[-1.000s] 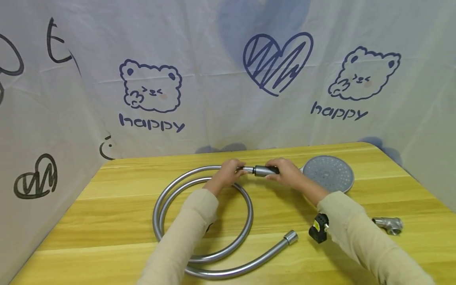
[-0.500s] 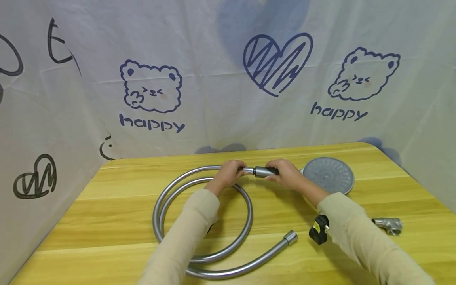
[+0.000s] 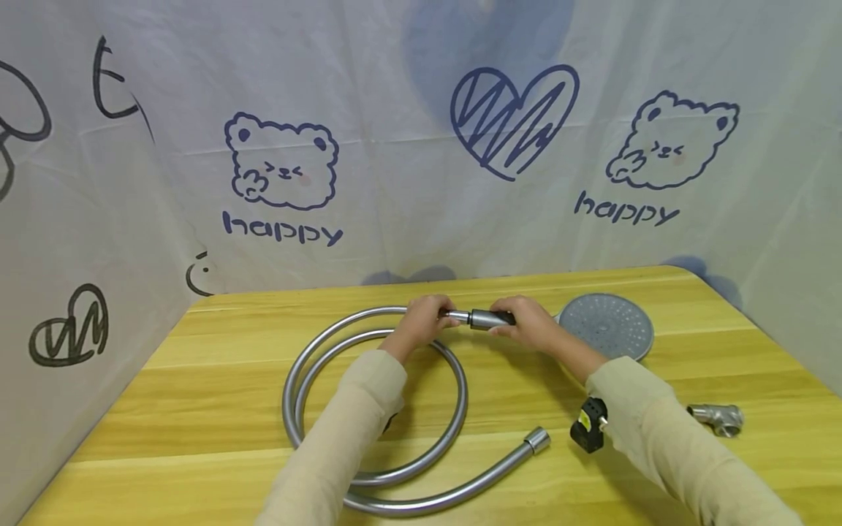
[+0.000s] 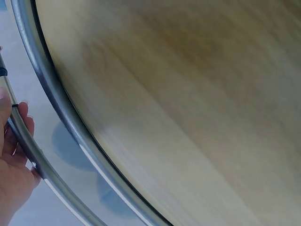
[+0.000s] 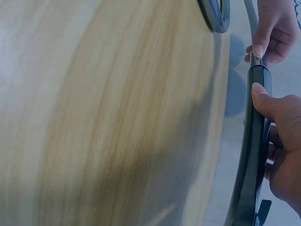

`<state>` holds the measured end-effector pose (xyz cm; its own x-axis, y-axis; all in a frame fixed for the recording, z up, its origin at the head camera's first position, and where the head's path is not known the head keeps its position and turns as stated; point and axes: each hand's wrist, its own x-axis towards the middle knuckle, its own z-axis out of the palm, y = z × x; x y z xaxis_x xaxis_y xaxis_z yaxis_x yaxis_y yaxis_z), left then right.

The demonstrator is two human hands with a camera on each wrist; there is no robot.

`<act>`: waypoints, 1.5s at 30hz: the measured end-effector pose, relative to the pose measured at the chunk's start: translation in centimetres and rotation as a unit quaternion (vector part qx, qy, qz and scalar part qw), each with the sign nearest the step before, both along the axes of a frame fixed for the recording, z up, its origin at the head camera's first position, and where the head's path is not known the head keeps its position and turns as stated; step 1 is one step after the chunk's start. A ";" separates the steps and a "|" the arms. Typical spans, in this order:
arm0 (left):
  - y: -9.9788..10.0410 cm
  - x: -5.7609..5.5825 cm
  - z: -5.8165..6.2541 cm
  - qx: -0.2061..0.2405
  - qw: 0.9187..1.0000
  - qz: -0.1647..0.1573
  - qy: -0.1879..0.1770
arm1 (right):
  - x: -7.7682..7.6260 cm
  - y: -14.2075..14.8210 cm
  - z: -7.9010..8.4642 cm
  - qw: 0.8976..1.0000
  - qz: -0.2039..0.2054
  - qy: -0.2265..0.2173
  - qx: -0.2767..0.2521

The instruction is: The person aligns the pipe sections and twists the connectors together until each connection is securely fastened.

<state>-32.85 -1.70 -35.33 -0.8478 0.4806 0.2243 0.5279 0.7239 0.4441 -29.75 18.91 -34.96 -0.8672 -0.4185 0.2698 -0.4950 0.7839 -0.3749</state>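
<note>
A grey shower head [image 3: 607, 326] with a round spray face lies toward the back right, its handle [image 5: 253, 150] pointing left. My right hand [image 3: 531, 323] grips that handle, thumb along it in the right wrist view. My left hand [image 3: 421, 321] holds the silver end fitting [image 3: 458, 316] of a shower hose [image 3: 463, 398], right at the handle's end. In the left wrist view the fingers of the left hand [image 4: 15, 172] curl round the hose [image 4: 40, 160]. The joint between fitting and handle shows as a dark ring. The hose lies coiled below the left hand.
The hose's free end, with a metal nut [image 3: 538, 439], lies on the wooden table [image 3: 171, 409] near the front. A metal tee fitting [image 3: 718, 418] lies at the right. A black camera block [image 3: 588, 425] hangs at the right wrist. White cloth walls [image 3: 395, 183] enclose the table.
Both hands keep their grips on the handle and hose fitting, almost in place. The head view has shifted very slightly; the coiled hose and the tee fitting stay where they were.
</note>
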 end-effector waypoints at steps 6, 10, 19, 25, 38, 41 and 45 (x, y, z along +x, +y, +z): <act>-0.1 0.0 0.0 0.002 1.000 -0.003 0.002 | 0.0 0.0 0.0 1.000 -0.004 -0.009 0.000; -0.1 -0.1 -0.2 0.003 1.000 -0.011 0.007 | 0.0 -0.1 -0.1 1.000 -0.003 -0.003 0.000; 0.0 0.0 -0.4 0.003 1.000 0.000 0.013 | -0.1 0.0 -0.2 1.000 0.005 0.007 -0.002; 0.0 0.2 -0.4 0.006 1.000 -0.003 0.004 | 0.0 -0.2 -0.2 1.000 -0.004 -0.001 0.002; 0.3 -0.2 -0.4 -0.036 0.999 -0.035 -0.021 | 0.0 0.0 -0.1 1.000 0.006 0.016 0.007; 0.3 -0.2 -0.5 -0.033 0.999 -0.029 -0.025 | -0.1 0.0 -0.1 1.000 0.010 0.022 0.011; 0.3 -0.2 -0.6 -0.019 0.999 -0.016 -0.032 | -0.1 -0.1 -0.1 1.000 0.011 0.022 0.014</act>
